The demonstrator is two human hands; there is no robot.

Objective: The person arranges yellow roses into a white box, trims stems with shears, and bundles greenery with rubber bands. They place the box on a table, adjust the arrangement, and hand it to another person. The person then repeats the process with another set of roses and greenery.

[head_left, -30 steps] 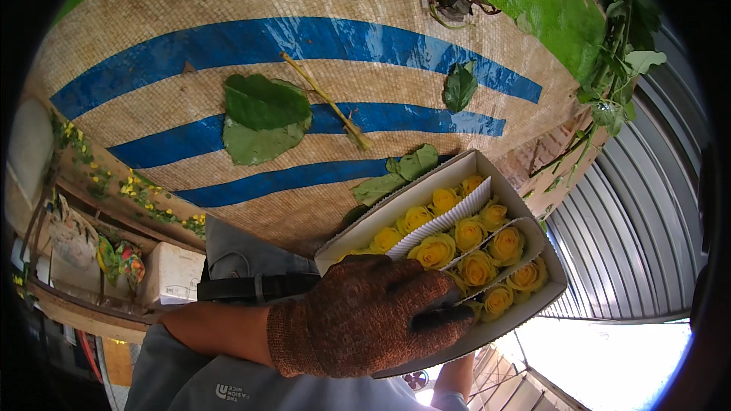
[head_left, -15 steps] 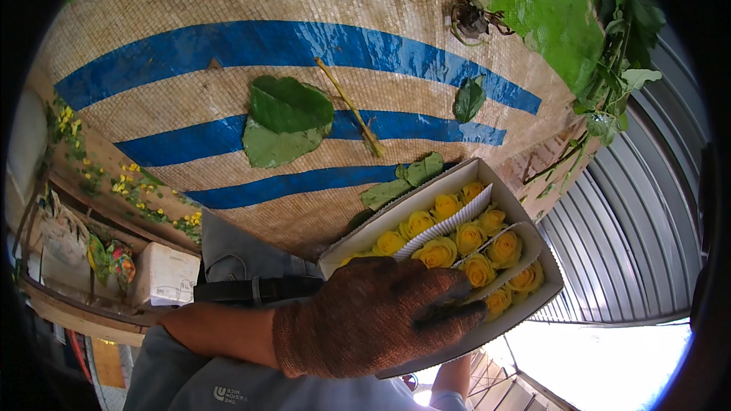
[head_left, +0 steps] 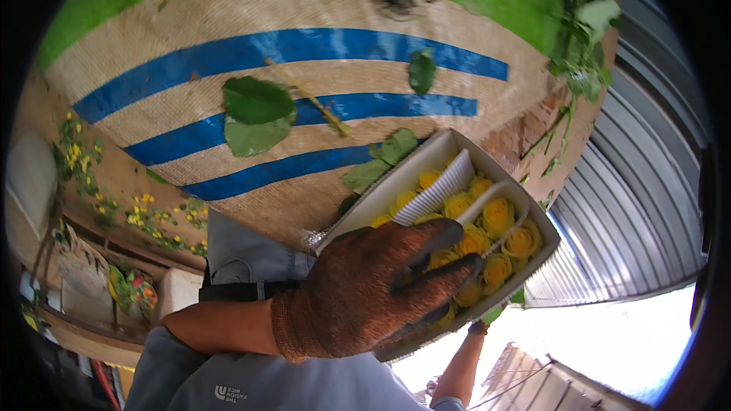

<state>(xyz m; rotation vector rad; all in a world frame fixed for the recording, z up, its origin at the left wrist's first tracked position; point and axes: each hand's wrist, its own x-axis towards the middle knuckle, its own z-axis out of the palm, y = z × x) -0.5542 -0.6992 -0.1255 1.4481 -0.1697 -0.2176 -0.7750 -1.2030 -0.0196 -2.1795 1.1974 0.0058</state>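
My left hand (head_left: 373,281), in a brown glove with dark fingertips, lies over a tilted cardboard box (head_left: 544,240). Its fingers are stretched out and spread across several yellow roses (head_left: 499,215) inside, hiding some of the blooms. White corrugated dividers (head_left: 435,189) stand between rows of blooms. My right forearm (head_left: 461,365) rises at the lower right to the underside of the box. Only the wrist end of my right hand (head_left: 478,327) shows, beside a green leaf (head_left: 492,315); the box hides its fingers.
Beneath lies a tan woven sheet with blue stripes (head_left: 327,44), bearing loose leaves (head_left: 259,116) and a cut stem (head_left: 311,99). Leafy stems (head_left: 582,53) hang along the right edge, by a corrugated metal sheet (head_left: 632,160). Yellow flowers (head_left: 141,217) and a white box (head_left: 181,291) are at left.
The box has shifted slightly up and tilted more. My left hand's fingers have spread farther apart over the roses. More of my right forearm now shows below the box. The view has shifted.
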